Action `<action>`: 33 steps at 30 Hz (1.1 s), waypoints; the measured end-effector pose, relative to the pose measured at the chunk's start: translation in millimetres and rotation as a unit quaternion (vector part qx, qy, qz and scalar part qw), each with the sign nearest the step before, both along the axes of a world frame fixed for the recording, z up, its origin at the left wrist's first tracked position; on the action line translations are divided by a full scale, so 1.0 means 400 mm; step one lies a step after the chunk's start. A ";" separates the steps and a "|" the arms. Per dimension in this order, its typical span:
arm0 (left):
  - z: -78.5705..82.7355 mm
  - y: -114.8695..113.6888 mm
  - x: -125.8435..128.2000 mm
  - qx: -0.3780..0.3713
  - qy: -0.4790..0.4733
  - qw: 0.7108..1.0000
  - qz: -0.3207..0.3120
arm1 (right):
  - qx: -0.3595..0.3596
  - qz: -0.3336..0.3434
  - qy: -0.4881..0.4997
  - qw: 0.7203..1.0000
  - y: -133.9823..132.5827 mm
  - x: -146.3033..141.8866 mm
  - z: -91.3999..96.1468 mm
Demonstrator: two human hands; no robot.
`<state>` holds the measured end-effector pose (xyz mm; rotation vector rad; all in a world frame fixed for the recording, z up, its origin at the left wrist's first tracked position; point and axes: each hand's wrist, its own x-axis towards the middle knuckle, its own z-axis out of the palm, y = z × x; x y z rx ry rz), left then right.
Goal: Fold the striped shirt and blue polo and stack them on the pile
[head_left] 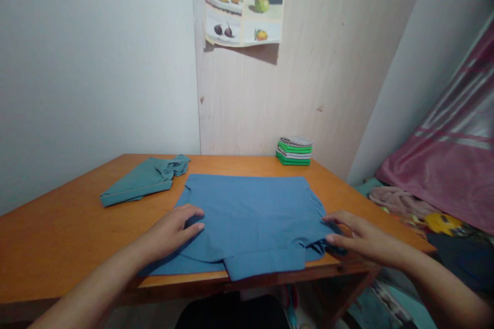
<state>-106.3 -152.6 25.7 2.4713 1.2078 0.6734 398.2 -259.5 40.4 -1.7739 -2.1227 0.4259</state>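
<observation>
A blue garment point(250, 211), perhaps a shirt, lies spread over the near part of the table. Its far edge is fairly straight, and a folded band hangs slightly over the table's front edge. My left hand point(181, 226) rests at the garment's left side, thumb and fingers apart. At the right side, my right hand point(355, 231) is beside a bunched, creased part of the cloth, its thumb and fingers also spread apart. The fingertips of the right hand appear to touch the fabric there; neither hand shows a grip on it.
A teal folded cloth point(142, 182) lies at the back left of the wooden table point(57, 231). A stack of green and grey folded cloths point(295, 151) stands at the back right. Fruit pictures point(244, 7) hang on the wall. Right of the table are a pink curtain point(447, 159) and heaped fabrics.
</observation>
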 end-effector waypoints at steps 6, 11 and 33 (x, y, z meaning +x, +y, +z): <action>0.009 -0.106 -0.024 -0.013 0.079 0.997 -0.012 | -0.023 0.002 -0.066 0.998 -0.048 -0.001 -0.065; -0.009 -0.165 -0.035 -0.005 0.120 0.993 -0.003 | 0.009 0.024 -0.056 0.998 -0.062 -0.011 -0.071; 0.150 -0.118 0.405 -0.084 -0.086 0.991 -0.058 | 0.255 0.054 -0.015 0.965 0.126 -0.250 0.134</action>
